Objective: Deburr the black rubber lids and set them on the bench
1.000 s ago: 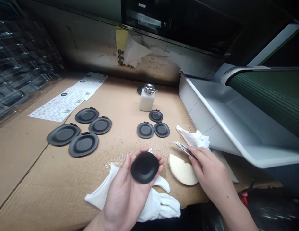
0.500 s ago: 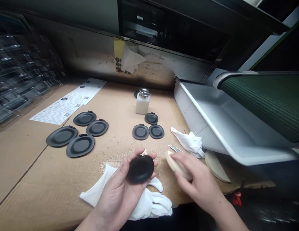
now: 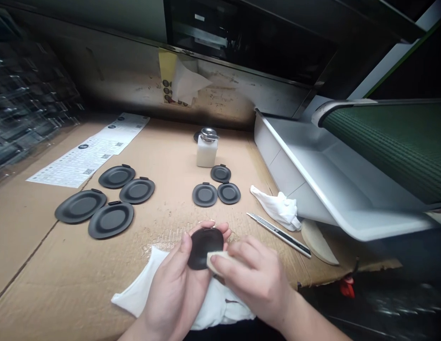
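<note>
A black rounded disc (image 3: 203, 245) lies in my left hand (image 3: 181, 279), with the fingers curled behind it and the thumb at its left edge. My right hand (image 3: 257, 274) pinches a cream pad (image 3: 216, 261), whose tip touches the disc's lower right part. Beneath both hands a white cloth glove (image 3: 145, 284) is partly covered. Three small black discs (image 3: 229, 193) lie ahead of my hands, below a white bottle (image 3: 206, 150) with a metal top. Several larger black discs (image 3: 111, 219) sit to the left.
A utility knife (image 3: 279, 233), a crumpled white cloth (image 3: 277, 207) and another cream pad (image 3: 317, 242) lie on the right. Beyond them stands a grey tray (image 3: 305, 175). Printed sheets (image 3: 69, 163) lie at the left, near stacked clear plastic (image 3: 31, 99).
My right hand has moved left, bringing the cream pad onto the black disc. More of the utility knife now shows. The whole view has shifted slightly.
</note>
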{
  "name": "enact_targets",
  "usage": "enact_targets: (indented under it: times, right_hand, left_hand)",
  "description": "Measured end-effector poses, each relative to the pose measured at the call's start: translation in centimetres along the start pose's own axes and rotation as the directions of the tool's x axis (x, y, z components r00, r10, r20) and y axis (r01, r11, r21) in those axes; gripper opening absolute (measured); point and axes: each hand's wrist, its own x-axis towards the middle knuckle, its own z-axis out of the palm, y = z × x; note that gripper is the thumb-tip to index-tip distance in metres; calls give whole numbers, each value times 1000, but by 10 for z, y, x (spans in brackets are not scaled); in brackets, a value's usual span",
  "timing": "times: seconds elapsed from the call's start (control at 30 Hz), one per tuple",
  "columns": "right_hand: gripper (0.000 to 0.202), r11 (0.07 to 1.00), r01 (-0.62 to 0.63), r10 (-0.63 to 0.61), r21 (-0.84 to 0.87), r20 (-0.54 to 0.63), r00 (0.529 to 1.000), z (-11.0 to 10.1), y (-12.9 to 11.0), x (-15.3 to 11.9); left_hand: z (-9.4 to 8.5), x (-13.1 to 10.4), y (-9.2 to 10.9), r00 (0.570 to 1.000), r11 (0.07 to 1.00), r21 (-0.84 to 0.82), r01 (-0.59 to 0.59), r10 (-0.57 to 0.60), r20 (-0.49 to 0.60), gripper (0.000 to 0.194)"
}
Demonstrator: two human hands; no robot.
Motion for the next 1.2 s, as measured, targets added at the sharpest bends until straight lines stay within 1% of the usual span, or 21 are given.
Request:
enact_targets:
  times: [0.1,0.17,0.23,0.3,0.4,0.5,0.57,0.63,0.7,0.77,0.87,0.93,1.03,1.1,1.2]
  right_hand:
    - [22,999,-33,32,-36,-14,999,-6,16,17]
    - [21,998,-45,44,-39,-26,999,-9,17,24]
    - [22,997,-81,80,-19,-43,996,-9,10,21]
    - [24,993,-113,114,23,-46,992,-8,-1,11]
    - [23,992,-101,102,80,-7,995,-6,-10,0]
    - [21,995,-87,87,47,-10,996,-6,1,8]
    - [22,997,-81,81,-1,-15,997,-7,13,18]
    - [21,997,-81,81,-17,-14,997,-8,19,24]
    - [22,995,-104,104,2,-30,994,-7,15,20]
    - [23,991,-130,132,41,-43,990,-6,4,10]
    - [23,990,-106,107,94,-7,994,-8,-9,-5]
    - [22,987,-90,90,130,8,996,-12,-7,-9]
    - [21,977,-124,121,171,26,992,-18,6,-7]
    - [21,978,-140,134,157,42,990,-19,11,-5]
    - [19,987,-118,115,107,32,993,-13,1,-2]
  left_hand:
    - [0,1,0,999,999,51,-12,14,-30,32]
    - [0,2,0,998,997,69,-18,22,-58,31]
    - [0,2,0,998,997,71,-16,21,-61,31]
    - [-1,2,0,998,998,61,-13,16,-53,32]
    - [-2,2,-1,999,999,51,-18,20,-44,34]
    - [-2,2,-1,999,997,69,-17,20,-33,33]
    - [-2,2,-1,998,996,83,-25,30,-53,31]
    - [-2,2,-1,997,996,86,-28,34,-72,29]
    - [-2,2,-1,997,997,75,-24,29,-68,29]
    - [-1,2,-1,998,998,59,-25,28,-53,30]
    - [0,2,-2,998,999,34,-18,20,-55,30]
    - [2,2,-2,998,1000,20,2,0,-65,29]
    - [2,3,-2,998,1000,21,1,0,-57,26]
    - [1,3,-2,999,1000,24,-3,4,-36,26]
    - [0,3,-1,1000,1000,-2,17,-17,-7,27]
